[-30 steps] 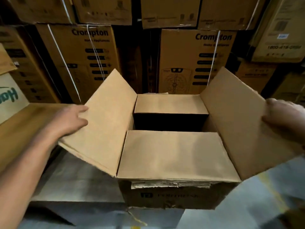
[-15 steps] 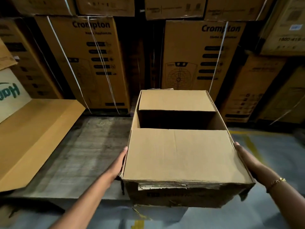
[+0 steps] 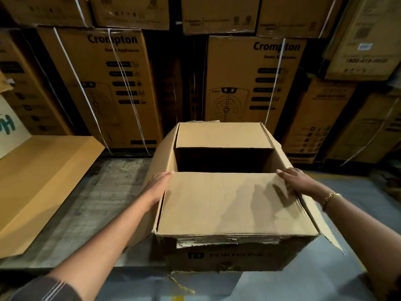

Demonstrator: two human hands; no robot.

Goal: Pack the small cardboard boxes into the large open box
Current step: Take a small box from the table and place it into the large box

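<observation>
At the centre of the floor space stands the large box (image 3: 227, 205), its near flap (image 3: 225, 203) and far flap (image 3: 223, 135) folded inward and level, with a dark gap (image 3: 221, 159) between them; what lies inside cannot be made out. Its side flaps hang outward and down at 9 and 3 o'clock. The left hand (image 3: 159, 183) lies flat, fingers released, along the left end of the near flap, against the side flap at the gap's corner. The right hand (image 3: 300, 181) rests palm down on the near flap's far right corner, fingers spread and loose, grasping nothing; a gold bracelet (image 3: 329, 197) sits on that wrist. A striped sleeve (image 3: 50, 290) shows at 7 o'clock.

Printing on the box's front face at 6 o'clock is too dim to read. Behind it, at 11 and 1 o'clock, two tall cartons (image 3: 104, 88) bound with white straps (image 3: 73, 72) carry "Crompton" in dark letters, with a line below that seems to say "Home Appliances"; the right one (image 3: 253, 83) also bears a line drawing of a fan-like appliance. A carton at 2 o'clock (image 3: 366, 51) shows a number beginning "1800", the rest blurred. More stacked cartons fill the wall above.

At 9 o'clock a flat cardboard sheet (image 3: 41, 181) lies on a low grey platform (image 3: 93, 203), whose bare surface runs between the sheet and the box. Grey floor (image 3: 358, 192) lies open at 3 to 5 o'clock.
</observation>
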